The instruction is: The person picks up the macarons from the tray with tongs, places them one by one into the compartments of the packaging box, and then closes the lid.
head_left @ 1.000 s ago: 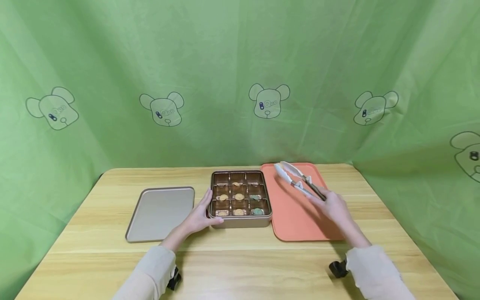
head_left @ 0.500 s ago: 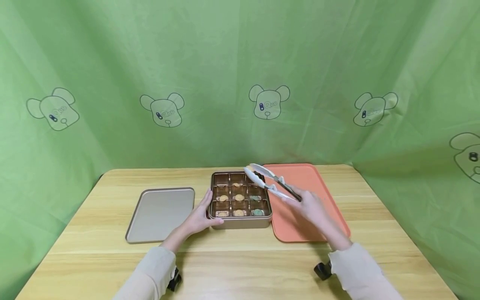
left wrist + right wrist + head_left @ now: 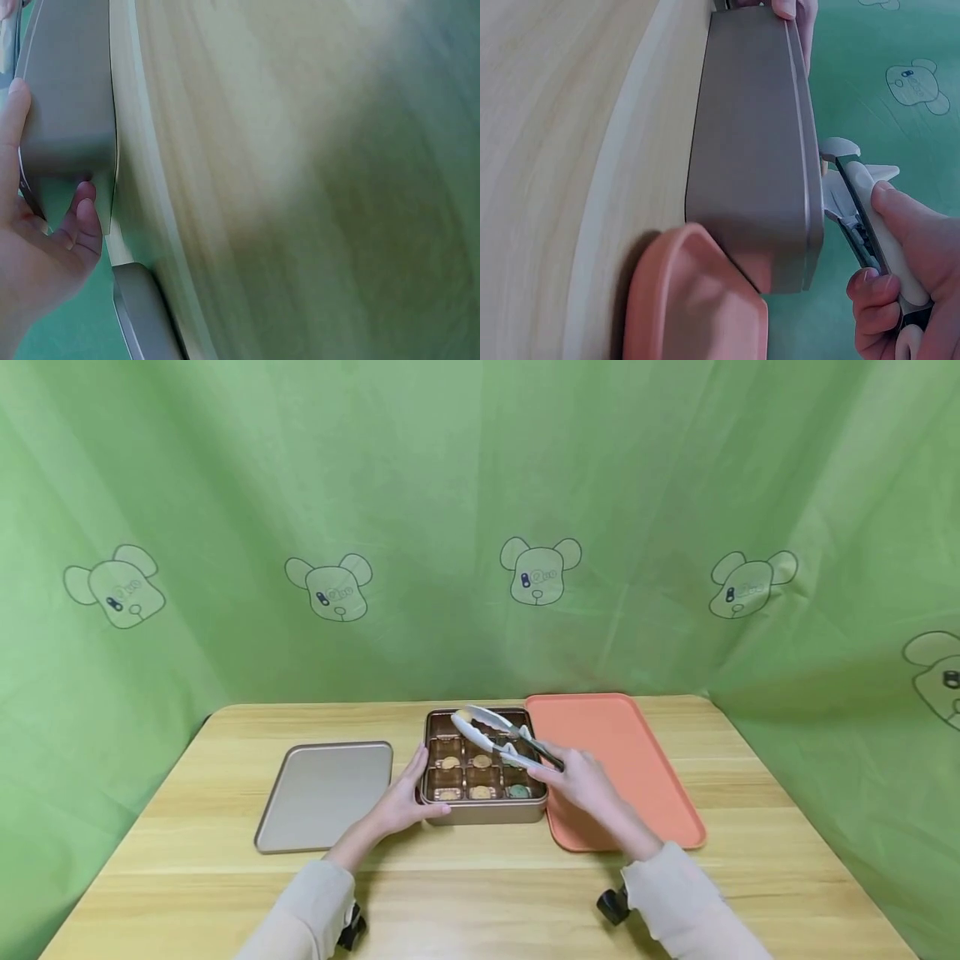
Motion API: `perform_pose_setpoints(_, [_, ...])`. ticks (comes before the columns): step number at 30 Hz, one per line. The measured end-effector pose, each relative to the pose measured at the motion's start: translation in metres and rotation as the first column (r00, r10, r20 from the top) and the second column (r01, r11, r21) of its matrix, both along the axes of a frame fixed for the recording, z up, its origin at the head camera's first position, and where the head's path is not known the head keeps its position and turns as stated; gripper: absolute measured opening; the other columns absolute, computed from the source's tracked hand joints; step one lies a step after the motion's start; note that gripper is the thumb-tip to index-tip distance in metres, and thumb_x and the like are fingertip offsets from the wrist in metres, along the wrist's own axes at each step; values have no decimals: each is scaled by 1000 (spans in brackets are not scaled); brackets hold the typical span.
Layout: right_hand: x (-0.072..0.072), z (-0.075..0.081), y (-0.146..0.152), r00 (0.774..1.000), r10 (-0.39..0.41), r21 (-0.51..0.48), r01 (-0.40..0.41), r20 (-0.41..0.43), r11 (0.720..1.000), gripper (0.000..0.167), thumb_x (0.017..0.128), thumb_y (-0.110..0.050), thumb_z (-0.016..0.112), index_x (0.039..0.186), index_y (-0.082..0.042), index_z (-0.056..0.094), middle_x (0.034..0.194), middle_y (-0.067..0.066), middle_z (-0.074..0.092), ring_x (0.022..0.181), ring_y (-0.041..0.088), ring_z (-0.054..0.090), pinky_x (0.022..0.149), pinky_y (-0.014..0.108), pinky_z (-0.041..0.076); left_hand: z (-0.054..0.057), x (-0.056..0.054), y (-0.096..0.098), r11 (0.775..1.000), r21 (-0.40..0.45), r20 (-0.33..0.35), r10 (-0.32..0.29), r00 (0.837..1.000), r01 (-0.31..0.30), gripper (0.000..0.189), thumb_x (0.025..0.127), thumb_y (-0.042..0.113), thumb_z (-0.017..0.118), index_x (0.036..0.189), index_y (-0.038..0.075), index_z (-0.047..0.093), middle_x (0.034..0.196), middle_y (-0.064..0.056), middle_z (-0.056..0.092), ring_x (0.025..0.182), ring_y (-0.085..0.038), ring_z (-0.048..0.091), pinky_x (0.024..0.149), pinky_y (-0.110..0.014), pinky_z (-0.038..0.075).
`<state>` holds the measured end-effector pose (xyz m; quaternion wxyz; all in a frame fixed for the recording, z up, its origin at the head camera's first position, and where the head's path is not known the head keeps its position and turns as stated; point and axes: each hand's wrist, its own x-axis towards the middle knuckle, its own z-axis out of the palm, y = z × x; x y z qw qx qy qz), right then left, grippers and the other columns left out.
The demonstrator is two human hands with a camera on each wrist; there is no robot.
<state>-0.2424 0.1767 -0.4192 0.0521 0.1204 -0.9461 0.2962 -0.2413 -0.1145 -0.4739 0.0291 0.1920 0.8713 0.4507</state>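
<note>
In the head view, a square brown metal tin (image 3: 487, 812) holds a clear plastic insert with compartments. Tan round cookies (image 3: 482, 761) lie in several of them, and a green cookie (image 3: 518, 791) in the front right one. My left hand (image 3: 401, 802) holds the tin's front left corner, thumb on the front wall, fingers along the side. My right hand (image 3: 588, 782) grips a pair of serving tongs (image 3: 889, 240) over the tin. Between the tong tips, above the back left compartments, is a tan cookie (image 3: 464, 716). The tongs cover part of the right compartments.
Left of the tin lies a flat metal lid (image 3: 326, 797). A coral-orange tray (image 3: 637, 768) lies against the tin's right side. The wooden table (image 3: 450, 893) backs onto a green curtain (image 3: 427, 635) printed with bear heads.
My right hand has carried the tongs and the cookie leftward from above the coral tray to over the tin's back left, and lower. My left hand keeps its hold on the tin.
</note>
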Motion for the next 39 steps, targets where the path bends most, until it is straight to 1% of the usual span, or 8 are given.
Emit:
perform_pose_setpoints(5, [-2,-1,-9,999,22,42,-21,-23,999,61,81,-35,67,128,0,51,106,22,64,62,20,50,52,29,40,0,0,0,1000,-6,-8,-1,1000,1,105,71,26,77,144,-2,7,151,-20,2,137,-38,9,110,-50,11])
perform_pose_setpoints(8, [-4,0,-15,999,23,45,-22,-22,999,60,81,-35,66,127,1,51,115,23,60,61,20,49,50,28,38,0,0,0,1000,-5,-6,1,1000,-2,105,71,26,77,144,-2,8,151,-20,2,137,-38,9,111,-49,11])
perform_pose_setpoints(14, [-7,-3,-22,1000,14,67,-12,-28,998,60,80,-35,68,126,1,53,94,22,66,50,16,41,45,27,34,-2,-1,0,1000,-12,-5,-1,1000,1,106,71,27,77,144,-1,7,151,-20,2,137,-38,9,111,-48,11])
perform_pose_setpoints(17, [-8,-5,-22,1000,6,68,-5,-27,998,60,80,-35,68,126,1,53,89,22,66,48,15,39,45,27,34,-3,-1,0,1000,-13,-9,-5,1000,5,106,71,28,77,144,-2,6,151,-20,2,137,-37,9,111,-48,11])
perform_pose_setpoints(28, [-8,-7,-19,1000,-3,28,3,-20,1000,61,79,-35,69,127,-1,52,104,23,64,57,18,47,47,26,36,-5,-2,-1,1000,-22,-23,-4,1000,4,107,70,27,78,144,-2,6,151,-20,2,137,-38,9,111,-49,11])
perform_pose_setpoints(32, [-7,-7,-15,1000,-3,-20,3,-24,1000,60,79,-34,68,128,-2,52,108,23,63,66,21,53,54,31,42,-4,-1,-1,1000,-26,-14,-3,1000,3,108,70,28,78,145,0,6,151,-19,1,137,-38,9,111,-48,11])
perform_pose_setpoints(35, [-7,-6,-8,999,-11,-62,9,-31,998,59,80,-33,68,128,-4,52,100,22,65,70,23,54,59,34,45,-4,-2,-1,1000,-25,-15,-4,1000,3,108,70,28,78,144,0,6,151,-20,1,137,-39,9,111,-49,11])
perform_pose_setpoints(39, [-6,-3,5,998,-57,-146,56,2,988,60,81,-34,68,130,-5,50,73,15,59,53,17,43,48,30,40,-3,-2,-1,1000,-23,-18,-4,1000,4,107,70,27,78,144,-1,6,151,-20,1,137,-39,9,111,-49,11])
